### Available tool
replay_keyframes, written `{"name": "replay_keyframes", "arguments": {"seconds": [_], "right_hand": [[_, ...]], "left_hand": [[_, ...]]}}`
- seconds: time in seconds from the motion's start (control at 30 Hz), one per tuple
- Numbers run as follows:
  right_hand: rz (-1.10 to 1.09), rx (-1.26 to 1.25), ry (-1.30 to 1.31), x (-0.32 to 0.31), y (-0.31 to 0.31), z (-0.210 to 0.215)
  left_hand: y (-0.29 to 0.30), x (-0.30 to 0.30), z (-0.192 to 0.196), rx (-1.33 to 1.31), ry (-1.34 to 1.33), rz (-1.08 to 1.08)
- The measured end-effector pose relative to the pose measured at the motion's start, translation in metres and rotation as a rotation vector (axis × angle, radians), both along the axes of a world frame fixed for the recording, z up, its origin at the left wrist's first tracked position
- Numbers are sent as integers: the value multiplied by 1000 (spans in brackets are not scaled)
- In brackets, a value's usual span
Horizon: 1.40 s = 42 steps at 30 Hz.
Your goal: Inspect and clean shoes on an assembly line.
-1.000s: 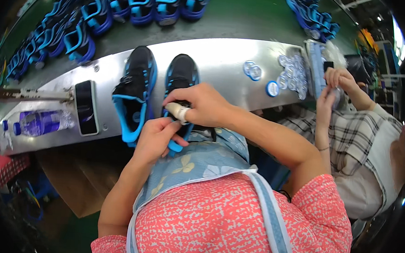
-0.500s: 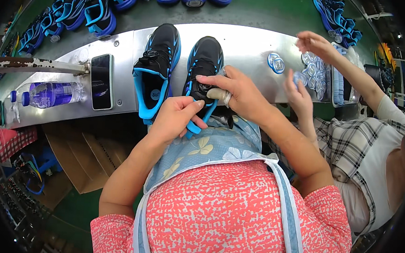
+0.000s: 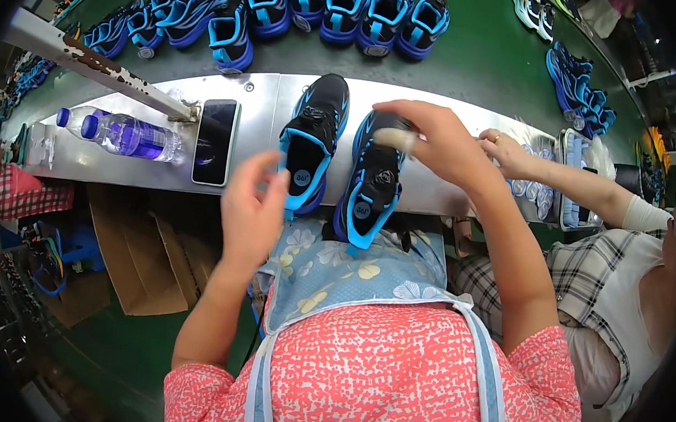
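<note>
Two black sneakers with bright blue trim stand side by side on the metal ledge, toes pointing away from me. My right hand (image 3: 440,148) is over the front of the right sneaker (image 3: 373,184), fingers stretched out, a pale cover on one finger; it hides part of the toe. Beside the heel of the left sneaker (image 3: 311,150) is my left hand (image 3: 253,209), slightly blurred, its thumb and fingers apart and holding nothing. Each sneaker has a round dial on its tongue and a round mark on its insole.
Left of the sneakers lie a phone (image 3: 216,141) and two purple-labelled bottles (image 3: 135,136), below a chipped white bar (image 3: 101,65). Rows of similar sneakers (image 3: 344,11) stand on the green belt (image 3: 474,60). At right, a co-worker's hand (image 3: 510,154) is by a pile of round tags (image 3: 539,190).
My hands have come away from the right sneaker's heel opening: the right moved forward over the toe, the left back leftward. The view has shifted. The co-worker's hand reaches closer to my right hand.
</note>
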State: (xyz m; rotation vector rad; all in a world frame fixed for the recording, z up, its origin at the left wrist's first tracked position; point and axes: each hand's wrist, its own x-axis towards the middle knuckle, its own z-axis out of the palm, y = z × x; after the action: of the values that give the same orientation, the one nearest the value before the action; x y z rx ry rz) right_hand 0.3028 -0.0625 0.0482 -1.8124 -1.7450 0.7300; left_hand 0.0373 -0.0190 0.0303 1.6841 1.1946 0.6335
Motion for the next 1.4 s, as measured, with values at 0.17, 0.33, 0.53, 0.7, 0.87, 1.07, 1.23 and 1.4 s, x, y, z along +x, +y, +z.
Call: {"name": "replay_keyframes", "arguments": {"seconds": [0.17, 0.33, 0.53, 0.7, 0.87, 1.07, 1.23, 1.4], "right_hand": [[499, -66, 81, -41, 76, -28], [650, -88, -256, -52, 59, -30], [549, -8, -289, -58, 51, -55], [537, -62, -202, -61, 43, -58], [488, -213, -289, -74, 42, -54], [509, 137, -195, -69, 49, -100], [357, 198, -271, -80, 37, -82], [325, 235, -327, -96, 40, -95]], "left_hand": [[32, 8, -65, 198, 185, -78], [43, 1, -82, -541, -261, 80], [21, -7, -38, -705, -236, -42], [30, 7, -64, -743, -209, -200], [29, 6, -79, -686, -196, -197], [29, 0, -90, -717, -211, -208], [24, 1, -79, -728, -256, -143], [22, 0, -82, -699, -223, -113]]}}
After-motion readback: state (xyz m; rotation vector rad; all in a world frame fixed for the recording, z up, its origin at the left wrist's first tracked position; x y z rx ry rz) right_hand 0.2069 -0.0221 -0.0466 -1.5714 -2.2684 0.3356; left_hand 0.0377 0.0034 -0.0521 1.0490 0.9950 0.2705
